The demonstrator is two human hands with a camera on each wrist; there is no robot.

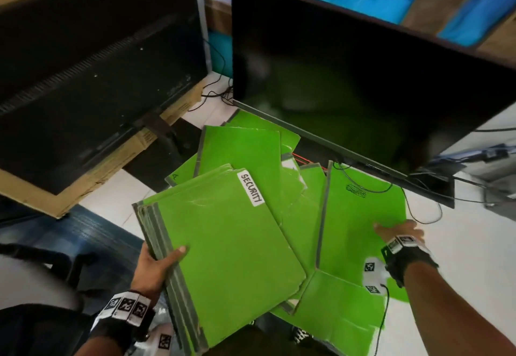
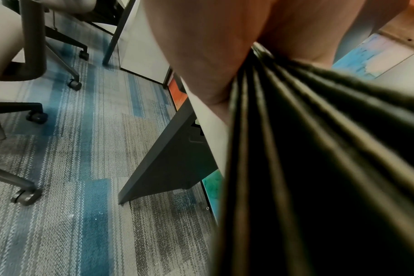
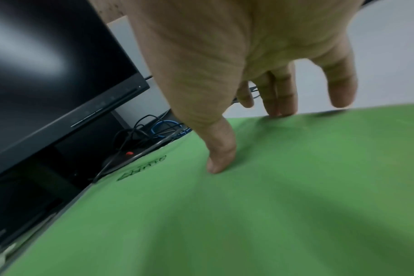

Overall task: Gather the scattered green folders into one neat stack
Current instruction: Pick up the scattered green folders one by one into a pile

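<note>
My left hand (image 1: 167, 260) grips a stack of green folders (image 1: 223, 244) by its grey spines, thumb on top; the top one bears a "SECURITY" label (image 1: 252, 189). In the left wrist view the spines (image 2: 296, 168) fan out dark under my left hand (image 2: 201, 56). My right hand (image 1: 396, 231) reaches over a single green folder (image 1: 360, 216) lying at the right. There my right hand (image 3: 243, 138) has its thumb pressed on the folder (image 3: 272, 205) and its straight fingers at the far edge. More green folders lie loose behind (image 1: 240, 149) and in front (image 1: 335, 308).
A black monitor (image 1: 349, 76) leans over the far folders, with cables (image 1: 418, 204) trailing across the white desk (image 1: 474, 244). Another monitor's back (image 1: 97, 76) rests against a cardboard box at the left. An office chair (image 2: 31, 74) stands on the striped carpet (image 2: 83, 168).
</note>
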